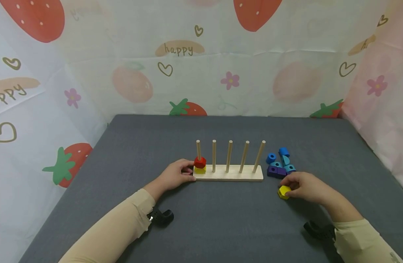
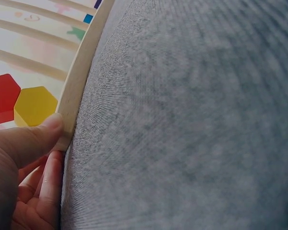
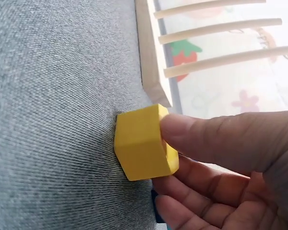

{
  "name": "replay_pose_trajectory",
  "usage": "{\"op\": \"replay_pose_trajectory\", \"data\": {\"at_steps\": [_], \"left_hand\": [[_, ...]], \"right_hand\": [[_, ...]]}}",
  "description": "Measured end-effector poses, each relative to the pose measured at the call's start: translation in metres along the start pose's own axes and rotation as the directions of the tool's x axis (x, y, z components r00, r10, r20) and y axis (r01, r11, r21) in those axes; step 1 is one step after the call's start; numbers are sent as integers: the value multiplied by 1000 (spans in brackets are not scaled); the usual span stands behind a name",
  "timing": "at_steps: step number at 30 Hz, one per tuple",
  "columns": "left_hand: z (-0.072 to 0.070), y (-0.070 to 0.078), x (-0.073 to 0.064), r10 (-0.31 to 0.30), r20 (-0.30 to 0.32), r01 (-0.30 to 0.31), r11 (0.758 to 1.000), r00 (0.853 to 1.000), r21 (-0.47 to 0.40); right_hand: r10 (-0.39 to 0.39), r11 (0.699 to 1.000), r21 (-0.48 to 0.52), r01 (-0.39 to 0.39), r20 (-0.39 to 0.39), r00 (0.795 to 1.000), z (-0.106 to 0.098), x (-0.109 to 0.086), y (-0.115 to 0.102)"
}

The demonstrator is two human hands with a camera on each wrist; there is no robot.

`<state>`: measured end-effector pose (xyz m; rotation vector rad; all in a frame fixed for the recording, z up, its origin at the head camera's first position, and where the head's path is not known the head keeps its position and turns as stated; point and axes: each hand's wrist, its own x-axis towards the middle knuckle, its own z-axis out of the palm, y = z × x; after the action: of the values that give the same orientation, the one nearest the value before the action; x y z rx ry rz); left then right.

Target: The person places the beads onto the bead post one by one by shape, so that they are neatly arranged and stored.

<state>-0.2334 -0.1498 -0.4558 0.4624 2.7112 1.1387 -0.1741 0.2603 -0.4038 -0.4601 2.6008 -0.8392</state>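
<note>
A wooden peg board [image 1: 232, 178] with several upright pegs lies on the dark cloth. Its leftmost peg carries a red hexagonal block [image 1: 200, 163] above a yellow hexagonal block [image 1: 200, 170]. My left hand [image 1: 175, 175] grips the board's left end, thumb [image 2: 48, 129] on the edge and fingers curled beside it. At the right, my right hand [image 1: 308, 187] pinches another yellow hexagonal block [image 3: 141, 143] between thumb and fingers. That block is close to the cloth; whether it touches I cannot tell. The other pegs are bare.
Right of the board, beyond my right hand, is a cluster of loose blocks: blue cylinders [image 1: 271, 157], light-blue pieces [image 1: 289, 168] and purple blocks [image 1: 276, 171]. A patterned curtain [image 1: 254, 84] stands behind the table [image 1: 221, 226].
</note>
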Motion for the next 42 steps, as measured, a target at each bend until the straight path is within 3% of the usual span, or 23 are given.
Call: {"op": "replay_pose_trajectory", "data": {"at_steps": [9, 17, 22, 28, 34, 42], "left_hand": [[-1, 1, -1, 6, 2, -6, 1000, 1000, 5], [0, 0, 0, 8, 4, -8, 1000, 1000, -6], [0, -1, 0, 9, 1, -9, 1000, 1000, -10], [0, -1, 0, 13, 0, -13, 1000, 1000, -3], [0, 0, 0, 6, 0, -6, 1000, 1000, -10], [0, -1, 0, 4, 0, -4, 1000, 1000, -12]], "right_hand": [[-14, 999, 46, 13, 21, 1000, 1, 3, 3], [46, 990, 126, -57, 92, 995, -4, 3, 2], [13, 990, 140, -26, 88, 996, -5, 4, 1], [-58, 972, 231, 53, 15, 998, -8, 6, -5], [-87, 974, 199, 108, -110, 990, -9, 9, -22], [-181, 956, 174, 236, -285, 941, -16, 14, -62]]}}
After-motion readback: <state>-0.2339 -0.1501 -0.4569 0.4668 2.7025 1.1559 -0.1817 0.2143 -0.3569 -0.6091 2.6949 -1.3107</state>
